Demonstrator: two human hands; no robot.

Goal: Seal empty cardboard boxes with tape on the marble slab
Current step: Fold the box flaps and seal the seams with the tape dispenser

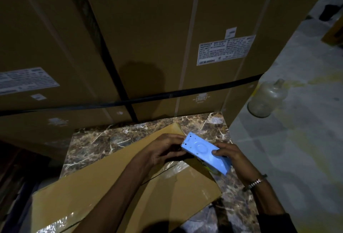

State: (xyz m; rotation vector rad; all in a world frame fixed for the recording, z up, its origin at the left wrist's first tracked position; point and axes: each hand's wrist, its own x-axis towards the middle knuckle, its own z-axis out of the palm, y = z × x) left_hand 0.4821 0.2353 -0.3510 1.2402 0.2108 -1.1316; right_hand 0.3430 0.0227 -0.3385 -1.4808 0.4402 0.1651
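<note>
Flattened cardboard box (pixel 118 186) lies on the marble tabletop (pixel 104 140), seam up, tape partly laid. Right hand (pixel 233 158) has its grip round the blue tape dispenser (pixel 204 151); left hand (pixel 165 149) pinches at its front end, likely freeing the tape end.

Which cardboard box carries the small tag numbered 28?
The tall strapped carton standing directly behind the marble slab. The carton to its left shows only printed labels, and the flat box on the slab carries none.

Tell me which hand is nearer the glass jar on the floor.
Right. The right hand grips the tape dispenser on the side facing the glass jar; the left hand lies farther away.
</note>
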